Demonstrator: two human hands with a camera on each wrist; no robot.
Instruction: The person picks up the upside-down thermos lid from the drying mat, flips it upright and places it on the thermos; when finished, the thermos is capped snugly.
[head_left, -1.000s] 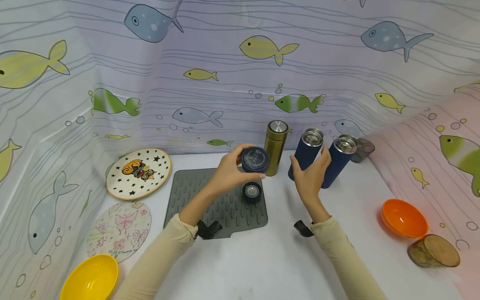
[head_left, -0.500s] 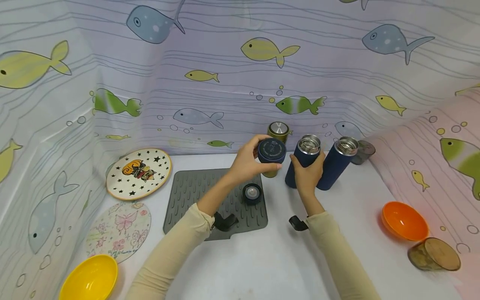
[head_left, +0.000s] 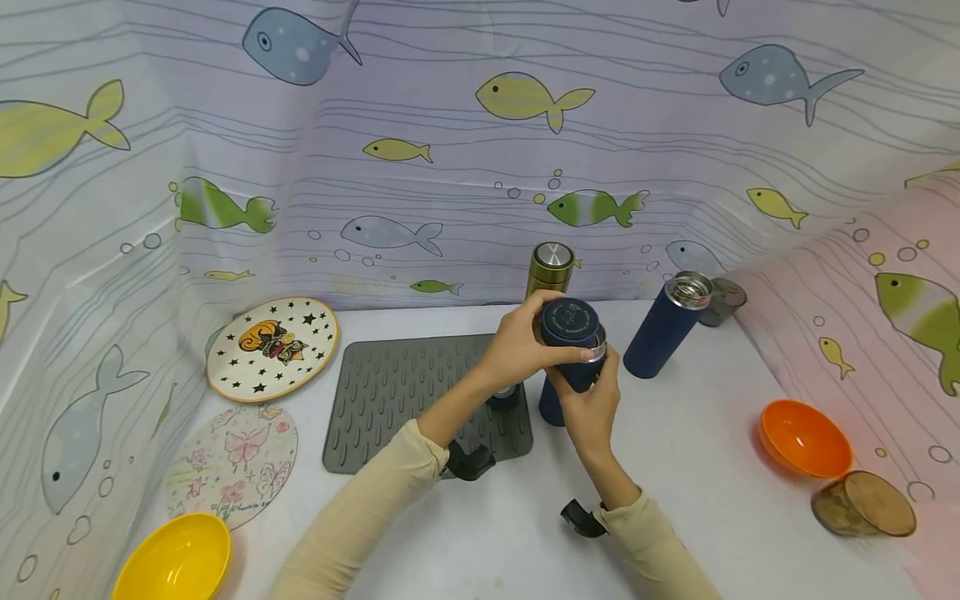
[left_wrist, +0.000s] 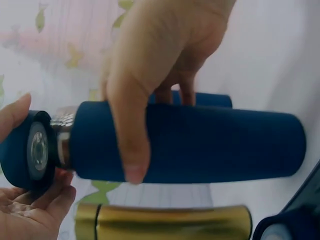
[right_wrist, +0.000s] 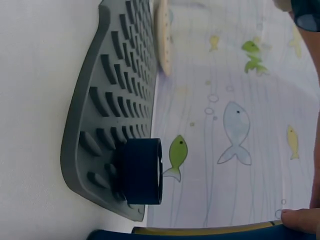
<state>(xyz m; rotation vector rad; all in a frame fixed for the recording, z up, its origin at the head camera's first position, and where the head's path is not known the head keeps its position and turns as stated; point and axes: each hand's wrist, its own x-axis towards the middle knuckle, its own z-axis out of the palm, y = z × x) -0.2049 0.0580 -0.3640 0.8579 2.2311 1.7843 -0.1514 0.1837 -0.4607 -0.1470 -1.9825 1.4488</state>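
My left hand [head_left: 517, 346] holds a dark blue lid [head_left: 570, 321] by its sides. Below it, my right hand [head_left: 592, 408] grips a blue thermos bottle [head_left: 553, 404] round its upper body. In the left wrist view the lid [left_wrist: 20, 152] is right at the bottle's steel neck [left_wrist: 63, 140], tilted a little against it. A second dark lid [right_wrist: 142, 172] stands on the grey drying mat [right_wrist: 75, 155], partly hidden by my left hand in the head view. A second blue thermos bottle [head_left: 663, 333], without a lid, stands to the right.
Behind my hands stands a gold thermos bottle [head_left: 550, 268]. A star-patterned plate [head_left: 273, 348], a butterfly-print round mat [head_left: 232, 458] and a yellow bowl [head_left: 176, 558] lie left. An orange bowl [head_left: 806, 437] and a wooden-topped jar [head_left: 862, 504] are at right, a glass jar [head_left: 723, 302] behind.
My right hand has brought the blue thermos bottle left and nearer, away from the second bottle. The lid in my left hand has moved right, over the bottle's mouth.
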